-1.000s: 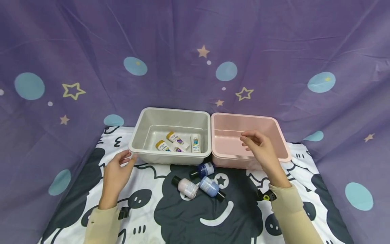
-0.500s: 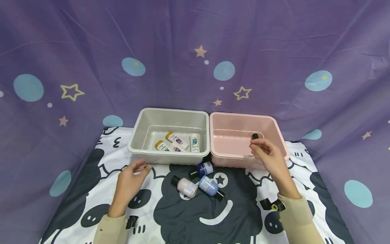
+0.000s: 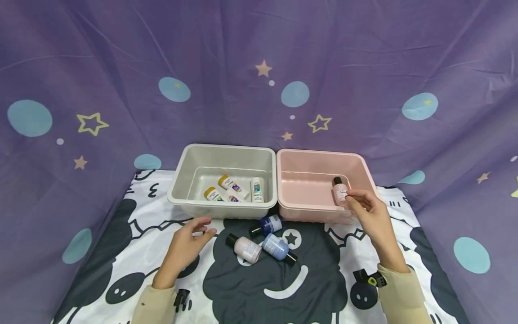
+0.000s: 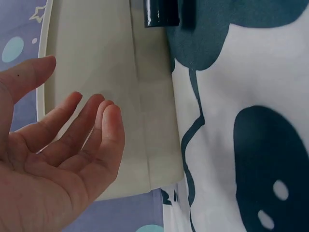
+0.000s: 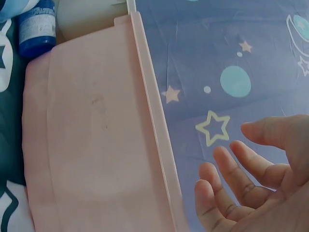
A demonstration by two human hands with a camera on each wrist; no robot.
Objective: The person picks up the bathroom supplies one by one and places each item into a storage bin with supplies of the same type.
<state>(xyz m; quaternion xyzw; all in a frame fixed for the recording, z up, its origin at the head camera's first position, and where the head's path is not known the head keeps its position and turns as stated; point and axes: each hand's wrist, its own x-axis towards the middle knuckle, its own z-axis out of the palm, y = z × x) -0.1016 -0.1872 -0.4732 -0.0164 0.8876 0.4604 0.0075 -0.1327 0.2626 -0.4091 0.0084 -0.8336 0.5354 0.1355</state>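
Observation:
A small pink nail polish bottle [image 3: 340, 192] with a black cap lies in the pink bin [image 3: 319, 208], at its front right. My right hand [image 3: 371, 216] is just right of it, over the bin's front rim; in the right wrist view its fingers are loosely bent, thumb apart, holding nothing. My left hand [image 3: 187, 246] hovers in front of the grey-white bin [image 3: 222, 209], fingers relaxed and nothing in them. To its right on the cloth lie a pale pink bottle [image 3: 247, 249], a light blue bottle [image 3: 276, 247] and a dark blue bottle [image 3: 272, 223].
Several small white tubes [image 3: 230, 184], some with yellow caps, lie in the grey-white bin. Both bins stand side by side against a purple curtain [image 3: 226, 67]. A sheep-patterned cloth [image 3: 234, 297] covers the surface in front.
My right hand has drawn back to the right and towards me, and the pink bottle in the bin has come into view. My left hand has moved right and nearer to me.

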